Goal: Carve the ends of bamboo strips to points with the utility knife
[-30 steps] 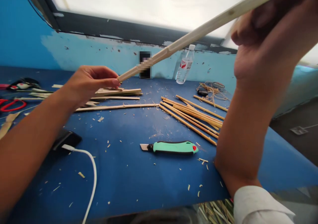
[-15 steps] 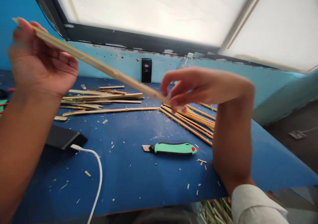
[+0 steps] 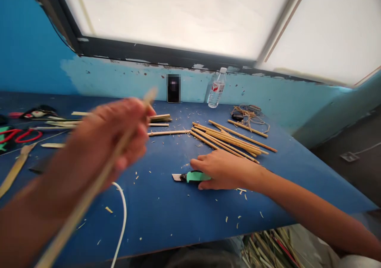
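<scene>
2 hands in view, both occupied. L hand (image 3: 89, 147) is closed round a pale wood strip (image 3: 86, 200), up off the table (image 3: 154, 220) & close to cam; strip runs diag. from btm-left to just past the fingertips, blurred. R hand (image 3: 223, 169) grips the green/blk handle of a utility knife (image 3: 196, 176), thumb one side, fingers the other; knife lies on the blue tabletop, blade pointing L. Thin canes (image 3: 226, 139) just beyond R hand, more cut strips (image 3: 169, 133) behind L hand. Clear bottle (image 3: 216, 93) w/ white cap near the wall (image 3: 104, 75); label (image 3: 218, 87) is red/wht, lettering too small to read. Phone (image 3: 174, 91) upright, L of bottle; screen txt pixelated, illegible. Red-handled scissors (image 3: 28, 135) far L, twine (image 3: 253, 115) past the canes. White cable (image 3: 123, 212) on table, shavings (image 3: 109, 209) scattered abt.
</scene>
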A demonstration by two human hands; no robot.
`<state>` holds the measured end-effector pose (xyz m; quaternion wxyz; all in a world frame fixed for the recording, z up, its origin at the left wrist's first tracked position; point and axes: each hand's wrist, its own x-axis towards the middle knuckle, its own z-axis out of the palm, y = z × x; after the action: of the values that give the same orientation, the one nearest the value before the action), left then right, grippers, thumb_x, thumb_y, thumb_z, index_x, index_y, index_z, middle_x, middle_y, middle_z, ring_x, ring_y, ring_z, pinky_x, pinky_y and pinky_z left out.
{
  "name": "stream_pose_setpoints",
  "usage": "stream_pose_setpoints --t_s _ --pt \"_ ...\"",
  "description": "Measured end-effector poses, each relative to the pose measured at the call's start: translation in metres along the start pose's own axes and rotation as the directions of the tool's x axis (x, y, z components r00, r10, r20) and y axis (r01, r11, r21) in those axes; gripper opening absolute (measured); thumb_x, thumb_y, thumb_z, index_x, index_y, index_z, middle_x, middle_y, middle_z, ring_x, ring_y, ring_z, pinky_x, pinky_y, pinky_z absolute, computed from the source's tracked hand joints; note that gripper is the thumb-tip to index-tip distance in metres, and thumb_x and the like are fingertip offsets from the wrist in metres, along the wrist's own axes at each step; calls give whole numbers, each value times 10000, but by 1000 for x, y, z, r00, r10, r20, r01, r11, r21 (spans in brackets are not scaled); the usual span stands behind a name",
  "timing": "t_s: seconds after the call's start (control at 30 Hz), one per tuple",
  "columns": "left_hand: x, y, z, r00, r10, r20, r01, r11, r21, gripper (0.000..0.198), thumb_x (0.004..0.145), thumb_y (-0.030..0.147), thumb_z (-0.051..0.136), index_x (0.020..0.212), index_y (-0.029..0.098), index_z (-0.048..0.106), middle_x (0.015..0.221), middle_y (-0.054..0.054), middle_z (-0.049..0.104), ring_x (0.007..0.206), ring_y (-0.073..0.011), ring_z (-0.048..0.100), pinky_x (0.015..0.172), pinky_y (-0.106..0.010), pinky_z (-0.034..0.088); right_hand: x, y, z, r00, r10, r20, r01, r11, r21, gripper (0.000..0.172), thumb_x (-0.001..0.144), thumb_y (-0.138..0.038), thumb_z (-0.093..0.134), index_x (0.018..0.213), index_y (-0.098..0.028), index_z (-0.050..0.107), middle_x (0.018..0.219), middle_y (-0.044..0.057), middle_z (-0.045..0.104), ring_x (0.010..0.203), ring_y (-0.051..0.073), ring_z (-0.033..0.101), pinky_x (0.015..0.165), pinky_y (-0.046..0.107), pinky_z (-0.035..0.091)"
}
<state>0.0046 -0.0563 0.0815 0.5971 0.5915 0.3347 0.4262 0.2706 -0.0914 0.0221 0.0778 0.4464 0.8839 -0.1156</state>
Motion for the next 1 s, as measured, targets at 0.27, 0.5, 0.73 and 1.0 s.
stream_pose_setpoints --t_s 0.27,0.5,0.73,1.0 --pt "-27 -64 34 948 -191 256 166 979 114 281 986 535 631 969 254 635 617 67 553 505 -70 433 434 -102 395 -7 22 29 893 184 -410 -69 958 279 251 1049 -417 510 1118 -182 567 990 60 653 854 195 605 756 319 443" --pt "-31 -73 39 949 -279 145 244 945 216 324 1019 563 541 1003 259 651 606 81 391 523 -78 285 481 -174 267 -13 17 50 762 241 -601 110 867 487 317 1089 -454 421 1281 -218 510 993 23 578 859 153 566 777 295 479" --pt "-33 -85 41 912 -370 175 345 925 160 315 970 574 615 913 271 551 659 74 363 547 -108 242 473 -193 271 -25 1 57 680 92 -727 234 913 334 399 1006 -356 590 1342 -159 506 1113 86 628 955 185 621 781 303 523" --pt "-53 -98 35 960 -281 3 274 937 215 340 864 586 717 1018 290 654 755 6 512 654 -170 431 541 -240 421 -23 -3 63 738 16 -674 221 939 264 439 1013 -421 558 1377 -203 444 1045 54 693 802 180 680 655 299 529"
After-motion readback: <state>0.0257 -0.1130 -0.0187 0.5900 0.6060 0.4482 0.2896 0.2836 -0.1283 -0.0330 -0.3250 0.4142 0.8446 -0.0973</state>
